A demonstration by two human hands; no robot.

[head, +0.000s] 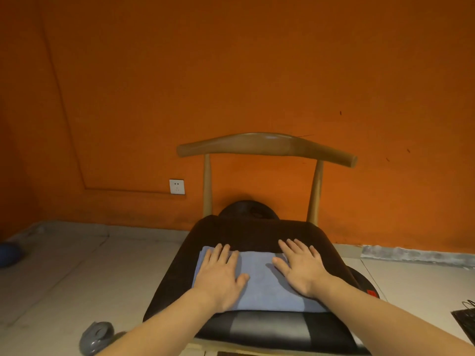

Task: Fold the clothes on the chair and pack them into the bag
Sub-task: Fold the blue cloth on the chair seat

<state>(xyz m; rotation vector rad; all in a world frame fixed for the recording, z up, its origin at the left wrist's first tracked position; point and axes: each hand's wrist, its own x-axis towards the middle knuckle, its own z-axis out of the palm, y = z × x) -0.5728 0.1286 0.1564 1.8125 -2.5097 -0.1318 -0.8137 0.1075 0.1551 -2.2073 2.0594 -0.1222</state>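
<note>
At the far left edge of the frame a blue ball [9,253] sits on the floor, and lower down a grey slipper [96,337] lies just beside the chair's corner. If the person steps back to reach the bag, that slipper looks like the thing to trip on.

In the lower middle, the left hand [219,276] lies flat and spread on the blue cloth [259,278], fingers splayed, gripping nothing. The cloth is a folded rectangle resting on the dark cushion [252,232] of the wooden chair [264,143], its near edge close to the seat's front. The right hand [299,265] presses down the same way on the cloth's right side, palm open, with no pinch on the fabric.

With both palms only pressing, I judge the fold could spring open or slide toward the front edge once they lift, since nothing clamps the layers.

At the lower right edge a dark bag [464,318] is barely in view, well apart from the cloth; a one-handed carry that far could let the fold sag apart.
</note>
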